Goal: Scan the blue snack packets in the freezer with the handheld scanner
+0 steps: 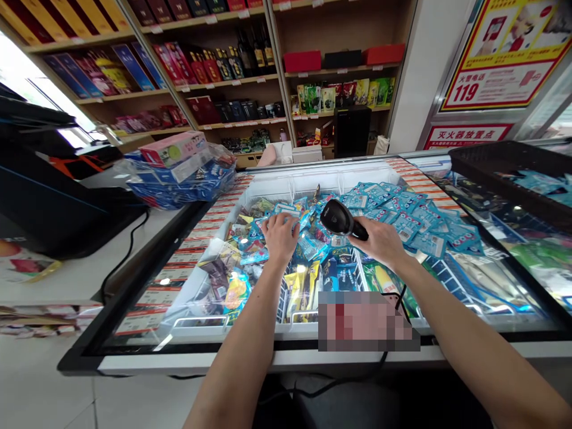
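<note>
My right hand [382, 241] is wrapped around the handle of a black barcode scanner [337, 219], its head tilted toward the left. My left hand [280, 237] is over the glass top of a chest freezer, its fingers curled at the near edge of a small blue packet [288, 210]; the fingertips are partly hidden. To the right of the scanner, many similar blue packets [404, 211] lie spread in an overlapping pile on the glass. Under the glass, wire baskets hold colourful wrapped goods, among them yellow wrappers [301, 289].
A blurred-out object [364, 322] rests at the freezer's front edge, near a black cable. Plastic-wrapped boxes [179, 170] stand at the back left. A dark tray [513, 179] with blue packets sits at the right. Shelves [250, 77] of goods line the back.
</note>
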Action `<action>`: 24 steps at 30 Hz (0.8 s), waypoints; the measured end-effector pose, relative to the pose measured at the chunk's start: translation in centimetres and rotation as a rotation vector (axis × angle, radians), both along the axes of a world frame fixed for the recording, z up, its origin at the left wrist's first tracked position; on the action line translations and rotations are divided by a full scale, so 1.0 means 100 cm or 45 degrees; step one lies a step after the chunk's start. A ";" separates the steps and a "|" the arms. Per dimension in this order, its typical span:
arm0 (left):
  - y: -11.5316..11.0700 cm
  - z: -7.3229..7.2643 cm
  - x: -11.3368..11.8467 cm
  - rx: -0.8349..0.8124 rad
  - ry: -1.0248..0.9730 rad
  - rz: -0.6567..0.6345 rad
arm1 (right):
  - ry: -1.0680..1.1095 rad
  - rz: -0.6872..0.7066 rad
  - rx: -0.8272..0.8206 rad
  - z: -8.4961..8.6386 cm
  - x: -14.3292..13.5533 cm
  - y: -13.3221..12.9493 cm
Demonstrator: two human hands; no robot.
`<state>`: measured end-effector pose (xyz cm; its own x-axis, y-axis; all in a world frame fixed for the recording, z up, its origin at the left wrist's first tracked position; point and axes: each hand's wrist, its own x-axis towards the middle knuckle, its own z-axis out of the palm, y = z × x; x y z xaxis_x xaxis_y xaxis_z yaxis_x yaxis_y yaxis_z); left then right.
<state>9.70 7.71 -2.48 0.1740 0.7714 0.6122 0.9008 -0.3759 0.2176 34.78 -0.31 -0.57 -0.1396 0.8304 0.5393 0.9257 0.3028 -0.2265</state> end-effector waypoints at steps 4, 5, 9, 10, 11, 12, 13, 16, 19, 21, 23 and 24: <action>0.005 -0.008 -0.001 -0.019 0.043 0.000 | -0.001 0.003 -0.015 -0.001 0.000 0.000; 0.006 -0.010 -0.002 -0.012 0.032 0.027 | -0.003 0.002 -0.018 -0.001 0.000 0.001; 0.007 -0.013 -0.005 -0.025 -0.013 0.104 | -0.020 -0.012 -0.024 -0.002 0.001 0.001; 0.007 -0.014 -0.005 -0.031 -0.024 0.110 | -0.024 -0.018 -0.024 -0.002 0.001 0.001; 0.007 -0.014 -0.005 -0.034 -0.034 0.114 | -0.028 -0.022 -0.024 -0.003 0.001 0.001; 0.007 -0.015 -0.005 -0.035 -0.041 0.117 | -0.032 -0.026 -0.026 -0.003 0.002 0.001; 0.007 -0.015 -0.005 -0.035 -0.045 0.122 | -0.035 -0.028 -0.028 -0.003 0.002 0.002; 0.008 -0.016 -0.004 -0.023 -0.048 0.151 | -0.052 -0.048 -0.039 -0.004 0.003 0.003; 0.008 -0.015 -0.003 0.003 -0.046 0.126 | -0.073 -0.105 -0.043 -0.005 0.004 0.004; 0.007 -0.012 -0.001 -0.005 -0.014 0.022 | -0.075 -0.153 -0.038 -0.005 0.005 0.004; 0.006 -0.009 0.002 -0.045 0.069 -0.157 | -0.062 -0.199 -0.032 -0.004 0.006 0.005; 0.005 -0.007 0.004 -0.070 0.123 -0.257 | -0.052 -0.218 -0.030 -0.004 0.006 0.005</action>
